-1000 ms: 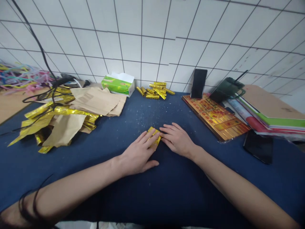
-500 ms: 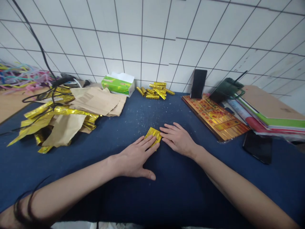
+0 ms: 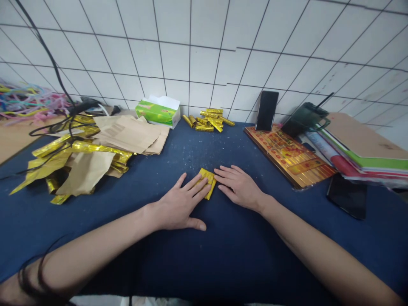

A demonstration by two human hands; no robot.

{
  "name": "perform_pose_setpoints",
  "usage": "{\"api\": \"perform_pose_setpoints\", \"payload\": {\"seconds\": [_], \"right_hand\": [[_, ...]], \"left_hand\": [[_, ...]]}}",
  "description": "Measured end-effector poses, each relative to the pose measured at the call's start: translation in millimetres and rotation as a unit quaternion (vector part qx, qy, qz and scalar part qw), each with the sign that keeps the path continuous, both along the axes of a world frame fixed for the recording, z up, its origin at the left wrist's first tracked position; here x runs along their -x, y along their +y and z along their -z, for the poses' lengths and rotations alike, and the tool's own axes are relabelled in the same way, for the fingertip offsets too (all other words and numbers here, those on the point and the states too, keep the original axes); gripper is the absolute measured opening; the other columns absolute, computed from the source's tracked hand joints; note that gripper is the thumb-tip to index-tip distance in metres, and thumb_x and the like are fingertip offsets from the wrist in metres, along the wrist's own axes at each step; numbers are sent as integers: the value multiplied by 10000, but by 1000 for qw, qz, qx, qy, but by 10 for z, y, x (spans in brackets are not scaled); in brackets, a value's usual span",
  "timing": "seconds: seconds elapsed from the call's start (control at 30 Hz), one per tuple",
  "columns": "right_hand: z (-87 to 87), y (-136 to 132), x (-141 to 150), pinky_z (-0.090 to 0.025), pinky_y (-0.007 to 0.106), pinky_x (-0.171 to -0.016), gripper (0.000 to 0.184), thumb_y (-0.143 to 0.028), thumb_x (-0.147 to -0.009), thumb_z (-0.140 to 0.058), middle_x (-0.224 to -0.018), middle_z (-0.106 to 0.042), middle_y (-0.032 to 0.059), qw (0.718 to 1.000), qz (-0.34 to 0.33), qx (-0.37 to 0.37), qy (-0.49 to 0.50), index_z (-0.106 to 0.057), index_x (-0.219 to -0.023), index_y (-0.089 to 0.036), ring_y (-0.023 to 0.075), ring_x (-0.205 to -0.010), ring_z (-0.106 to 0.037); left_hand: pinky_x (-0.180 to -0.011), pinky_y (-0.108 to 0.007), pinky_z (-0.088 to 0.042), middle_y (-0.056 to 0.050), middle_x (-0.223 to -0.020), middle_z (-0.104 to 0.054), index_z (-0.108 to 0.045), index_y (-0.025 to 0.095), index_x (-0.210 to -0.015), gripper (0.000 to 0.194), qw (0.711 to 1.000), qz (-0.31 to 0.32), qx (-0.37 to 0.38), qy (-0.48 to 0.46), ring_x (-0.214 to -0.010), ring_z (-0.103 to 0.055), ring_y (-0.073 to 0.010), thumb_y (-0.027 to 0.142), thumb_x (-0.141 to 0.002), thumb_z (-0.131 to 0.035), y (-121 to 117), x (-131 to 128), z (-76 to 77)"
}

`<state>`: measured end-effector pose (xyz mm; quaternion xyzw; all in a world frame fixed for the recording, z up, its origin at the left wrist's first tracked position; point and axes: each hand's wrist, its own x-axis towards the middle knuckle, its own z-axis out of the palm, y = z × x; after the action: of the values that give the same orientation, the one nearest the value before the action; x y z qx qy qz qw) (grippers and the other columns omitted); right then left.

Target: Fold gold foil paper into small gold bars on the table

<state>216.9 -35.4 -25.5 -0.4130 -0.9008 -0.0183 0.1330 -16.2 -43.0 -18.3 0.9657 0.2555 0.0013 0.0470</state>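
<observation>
A small folded piece of gold foil paper (image 3: 211,180) lies flat on the dark blue tabletop (image 3: 178,263), in the middle of the view. My left hand (image 3: 183,202) rests palm down with its fingers spread, the fingertips on top of the foil paper and hiding its left part. At the right edge of the foil paper is my right hand (image 3: 237,185), its fingers stretched out and lying low; whether they touch the paper I cannot tell. Behind, near the wall, sits a pile of rolled gold foil paper pieces (image 3: 212,120).
Brown paper sheets (image 3: 127,132) and crumpled gold foil (image 3: 98,148) lie on the left. A green tissue box (image 3: 156,112) stands by the tiled wall. On the right are an upright phone (image 3: 267,110), an orange-gold pack (image 3: 290,157), a dark cup (image 3: 302,119), stacked folders (image 3: 366,138) and a dark tablet (image 3: 347,196).
My left hand has shifted slightly and spread its fingers wider, uncovering more of the foil paper. My right hand has hardly moved.
</observation>
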Motion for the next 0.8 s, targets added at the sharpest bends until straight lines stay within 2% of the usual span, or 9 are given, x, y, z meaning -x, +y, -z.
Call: {"api": "perform_pose_setpoints", "payload": {"seconds": [0.07,0.13,0.23,0.3,0.4,0.5,0.67,0.8], "right_hand": [[-5,-7,11,-328,450,-988,308,-280,-873,-419,-1241,-539,54,1000,-4,0,2,-572,-1124,-187,208,-1188,-437],[-6,-10,22,-329,448,-989,317,-314,-876,-420,-1236,-544,54,1000,-5,0,4,-574,-1120,-184,211,-1187,-438],[4,-5,44,-342,441,-979,318,-351,-881,-416,-1208,-567,54,1000,3,-12,12,-591,-1093,-190,215,-1168,-459],[17,2,66,-360,429,-964,311,-359,-879,-422,-1176,-590,64,999,12,-25,21,-607,-1061,-187,214,-1138,-488],[39,11,107,-386,403,-937,289,-358,-868,-447,-1149,-606,76,998,31,-34,36,-633,-993,-176,213,-1098,-518],[62,12,148,-399,381,-924,239,-331,-847,-488,-1136,-612,66,997,52,-30,44,-639,-947,-175,212,-1082,-522],[61,0,210,-405,377,-913,175,-283,-811,-538,-1123,-613,60,994,92,-16,49,-628,-920,-181,215,-1062,-520],[19,0,238,-413,374,-890,147,-280,-789,-564,-1115,-606,52,992,109,15,58,-619,-890,-189,215,-1041,-520]], "left_hand": [[-1029,-537,-67,-122,-1451,-163,-108,158,-1395,862,1000,0,15,3,-1337,-68,-286,694,-754,-320,24,10,7],[-1034,-494,-123,-111,-1441,-212,-142,164,-1388,746,1000,-18,11,-14,-1320,-167,-261,589,-817,-363,55,7,7],[-988,-384,-261,-89,-1381,-351,-275,151,-1339,496,997,-53,-4,-60,-1228,-347,-201,345,-894,-373,123,-27,1],[-921,-338,-330,-69,-1297,-460,-379,156,-1274,394,994,-61,-10,-85,-1140,-430,-184,267,-897,-378,169,-59,3],[-862,-326,-365,-50,-1176,-553,-462,179,-1199,328,992,-61,-21,-105,-1038,-486,-184,256,-883,-418,204,-98,22],[-852,-335,-366,-50,-1136,-569,-466,188,-1192,327,991,-55,-38,-116,-1006,-496,-188,248,-871,-443,200,-118,50],[-869,-364,-361,-69,-1131,-562,-480,207,-1187,316,991,-36,-66,-111,-1002,-503,-201,236,-884,-396,176,-112,49],[-954,-436,-297,-97,-1222,-495,-502,272,-1184,327,994,7,-58,-94,-1118,-453,-242,319,-870,-425,157,-47,-17]]}}
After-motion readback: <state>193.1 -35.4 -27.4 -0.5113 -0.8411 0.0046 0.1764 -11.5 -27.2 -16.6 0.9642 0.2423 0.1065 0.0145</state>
